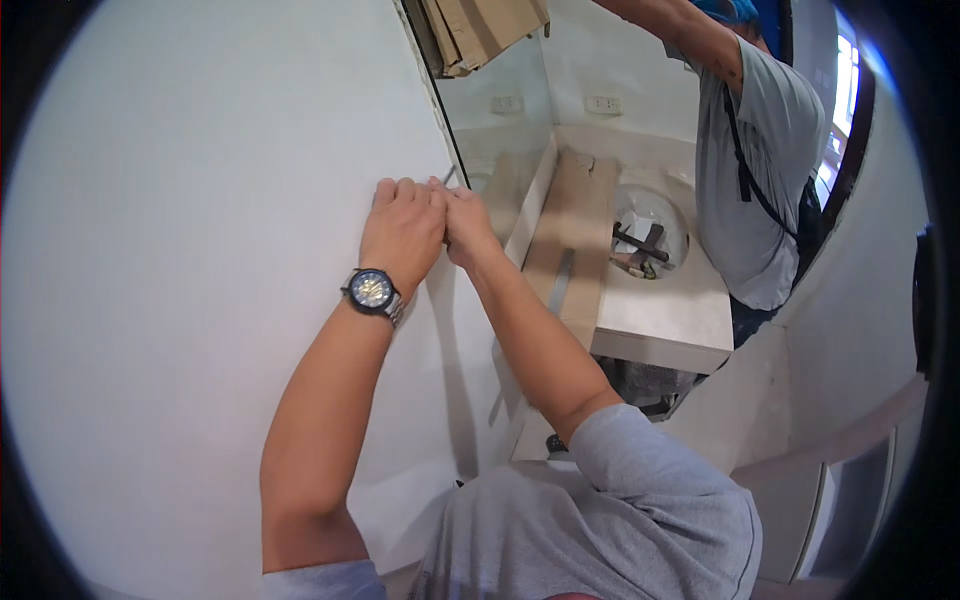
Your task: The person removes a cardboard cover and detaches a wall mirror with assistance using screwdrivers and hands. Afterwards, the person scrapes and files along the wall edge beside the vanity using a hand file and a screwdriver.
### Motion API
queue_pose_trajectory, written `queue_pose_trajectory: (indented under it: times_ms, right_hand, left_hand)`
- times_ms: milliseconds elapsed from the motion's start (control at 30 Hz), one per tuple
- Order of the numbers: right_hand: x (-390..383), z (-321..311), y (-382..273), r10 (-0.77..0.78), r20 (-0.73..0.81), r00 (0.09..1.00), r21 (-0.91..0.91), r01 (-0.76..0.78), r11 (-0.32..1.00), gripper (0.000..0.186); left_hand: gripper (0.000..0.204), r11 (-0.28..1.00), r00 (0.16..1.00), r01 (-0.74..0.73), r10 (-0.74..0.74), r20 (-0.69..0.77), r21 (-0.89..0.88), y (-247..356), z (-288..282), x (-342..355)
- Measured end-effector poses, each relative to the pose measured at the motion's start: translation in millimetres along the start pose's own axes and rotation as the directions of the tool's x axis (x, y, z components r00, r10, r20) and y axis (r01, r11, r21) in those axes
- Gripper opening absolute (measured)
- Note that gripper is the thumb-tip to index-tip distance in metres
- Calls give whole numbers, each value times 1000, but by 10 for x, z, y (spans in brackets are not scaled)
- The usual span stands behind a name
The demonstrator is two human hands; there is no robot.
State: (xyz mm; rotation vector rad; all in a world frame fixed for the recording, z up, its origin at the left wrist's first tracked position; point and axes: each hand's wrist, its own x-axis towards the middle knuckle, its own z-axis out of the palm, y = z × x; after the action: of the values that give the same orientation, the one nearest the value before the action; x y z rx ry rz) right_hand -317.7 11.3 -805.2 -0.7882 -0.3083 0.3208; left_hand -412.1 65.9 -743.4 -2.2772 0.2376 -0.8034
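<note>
Both my hands meet at the lower corner of a dark-edged mirror (500, 130) on a white wall (220, 200). My left hand (405, 225), with a metal-banded watch (371, 291) on its wrist, rests against the wall with bent fingers pressed together. Its fingertips are hidden, so what they hold cannot be made out. Touching it, my right hand (468, 222) is closed in a pinch. A thin grey rod-like piece (449, 174) sticks up from between its fingers, beside the mirror's edge; its kind is unclear.
Below the mirror, a pale countertop (665, 325) carries a brown board (575, 215) with a metal strip (562, 280) on it. A round basin (680, 225) holds a hammer (645, 243) and other tools. Another person (755, 170) stands at the right, arm raised. Folded cardboard (485, 30) shows above.
</note>
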Motion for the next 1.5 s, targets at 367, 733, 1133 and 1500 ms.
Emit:
queue_pose_trajectory:
  times_ms: [367, 733, 1133, 1500]
  right_hand:
    - [390, -241, 114, -66, -48, 997, 27, 67, 997, 30]
    - [-97, 104, -146, -42, 29, 999, -20, 43, 999, 29]
    - [432, -92, -16, -136, 10, 991, 34, 135, 990, 29]
    - [-173, 164, 83, 11, -2, 1000, 206, -10, 979, 32]
  left_hand:
    - [27, 999, 995, 7, -11, -96, -49, 135, 340, 200]
    - [19, 999, 999, 38, -39, 33, 22, -73, -230, -8]
    - [31, 999, 999, 52, -51, -18, 13, 33, 140, 275]
    - [27, 999, 997, -51, 51, 55, -8, -93, -233, 26]
